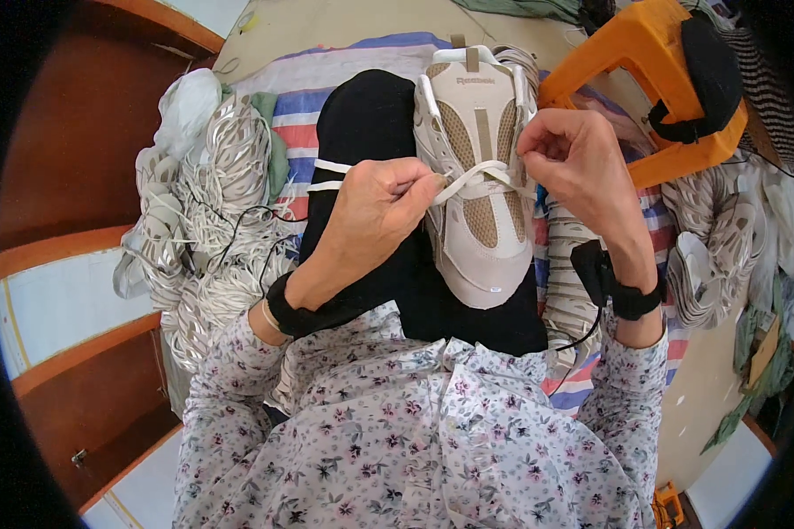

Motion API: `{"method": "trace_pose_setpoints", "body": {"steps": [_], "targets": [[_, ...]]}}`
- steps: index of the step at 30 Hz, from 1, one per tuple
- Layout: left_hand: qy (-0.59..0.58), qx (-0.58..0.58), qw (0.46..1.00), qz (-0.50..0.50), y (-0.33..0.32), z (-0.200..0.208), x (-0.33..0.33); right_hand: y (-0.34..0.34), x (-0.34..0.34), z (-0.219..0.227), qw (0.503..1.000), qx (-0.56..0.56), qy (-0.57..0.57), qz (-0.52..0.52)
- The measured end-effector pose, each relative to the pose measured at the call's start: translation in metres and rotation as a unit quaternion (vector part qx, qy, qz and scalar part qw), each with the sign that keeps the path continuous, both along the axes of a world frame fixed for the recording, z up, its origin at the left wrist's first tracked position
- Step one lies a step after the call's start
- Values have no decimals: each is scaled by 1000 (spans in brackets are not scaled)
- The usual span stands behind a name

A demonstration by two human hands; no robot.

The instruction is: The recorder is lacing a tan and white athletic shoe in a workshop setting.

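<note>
A beige and off-white shoe upper [485,256], with tan mesh panels, lies toe toward me on my black-covered lap. A white shoelace [481,181] crosses over its tongue in the lower part of the eyelet rows. My left hand [379,207] pinches the lace at the upper's left edge, and two white lace strands stick out to the left behind that hand. At the right edge of the upper, my right hand [573,159] is closed with thumb and fingertips together. Whatever is between those fingertips is too small to make out.
Bundles of pale shoe uppers and laces [229,212] are heaped on the left. More stacked uppers [573,256] lie close on the right, over a striped sheet [300,132]. An orange plastic stool [644,53] with a black strap stands at upper right. Thin black cables trail from both wristbands.
</note>
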State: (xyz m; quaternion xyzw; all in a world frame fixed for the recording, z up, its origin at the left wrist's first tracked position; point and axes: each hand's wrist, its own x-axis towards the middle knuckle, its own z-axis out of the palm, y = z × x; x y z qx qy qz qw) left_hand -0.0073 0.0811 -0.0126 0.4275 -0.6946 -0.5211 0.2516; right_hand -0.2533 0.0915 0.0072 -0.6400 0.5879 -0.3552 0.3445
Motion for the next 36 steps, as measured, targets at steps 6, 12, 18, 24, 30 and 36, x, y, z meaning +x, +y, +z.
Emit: {"method": "trace_pose_setpoints", "body": {"steps": [6, 12, 18, 24, 30, 36], "targets": [[-22, -3, 1000, -1, -2, 5, 2, 3, 13, 14, 977, -154, 141, 33], [-14, -41, 999, 0, -7, 9, -4, -13, 43, -2, 947, -274, 138, 97], [-139, -219, 965, 35, 0, 16, -15, -27, 44, -4, 954, -219, 77, 191], [-54, -38, 998, 15, 1, 6, 0, -35, 44, -4, 954, -177, 42, 237], [-54, 33, 998, -22, -1, 2, 6, -38, 51, -9, 947, -168, 101, 254], [-65, -74, 994, 47, -5, 7, 5, -31, 60, -12, 930, -197, 178, 253]]}}
